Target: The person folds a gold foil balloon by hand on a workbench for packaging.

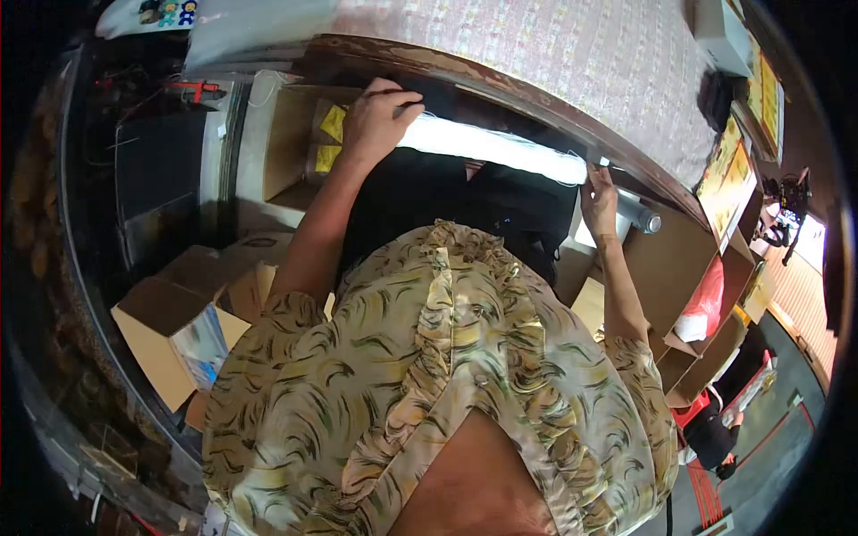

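Note:
A long white bundle of thin strands, very bright and with loose threads along its edges, stretches across above my lap, below the table's edge. My left hand is closed around its left end, the fingers bent over it. At the other end, my right hand pinches the bundle between thumb and fingers. The bundle slopes slightly down to the right. The left palm and part of each end are hidden.
The cloth-covered table has a worn wooden edge just beyond my hands. An open cardboard box with yellow packs stands left, another box lower left. A can lies right. A person is farther off.

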A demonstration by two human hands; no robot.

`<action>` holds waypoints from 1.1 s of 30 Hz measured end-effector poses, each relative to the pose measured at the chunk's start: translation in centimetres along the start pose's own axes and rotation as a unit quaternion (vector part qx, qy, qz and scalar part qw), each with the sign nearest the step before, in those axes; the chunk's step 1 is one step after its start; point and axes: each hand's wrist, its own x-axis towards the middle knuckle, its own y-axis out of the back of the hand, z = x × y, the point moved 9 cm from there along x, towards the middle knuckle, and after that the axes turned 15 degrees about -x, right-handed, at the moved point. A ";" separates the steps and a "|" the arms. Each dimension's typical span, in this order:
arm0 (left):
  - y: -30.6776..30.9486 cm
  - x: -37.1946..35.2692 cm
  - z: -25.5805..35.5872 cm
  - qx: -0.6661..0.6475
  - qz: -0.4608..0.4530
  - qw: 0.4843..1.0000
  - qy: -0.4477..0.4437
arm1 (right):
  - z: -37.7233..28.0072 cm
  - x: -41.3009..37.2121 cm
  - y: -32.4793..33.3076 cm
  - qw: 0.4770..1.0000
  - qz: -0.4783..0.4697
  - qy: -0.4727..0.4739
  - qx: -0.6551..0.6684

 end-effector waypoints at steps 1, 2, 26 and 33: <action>-0.5 0.4 0.2 0.001 -0.036 0.999 -0.018 | 0.0 -0.2 -0.1 1.000 0.003 -0.004 0.002; -1.0 0.7 0.3 0.002 -0.075 0.997 -0.036 | 0.5 -0.7 -0.3 1.000 -0.001 -0.031 -0.003; 1.7 0.6 7.4 -0.200 -0.079 0.970 -0.110 | -21.8 4.8 8.7 0.988 0.024 0.136 0.076; 6.8 0.7 13.5 -0.111 -0.070 0.979 -0.156 | -25.5 6.4 11.7 0.967 -0.090 0.148 0.186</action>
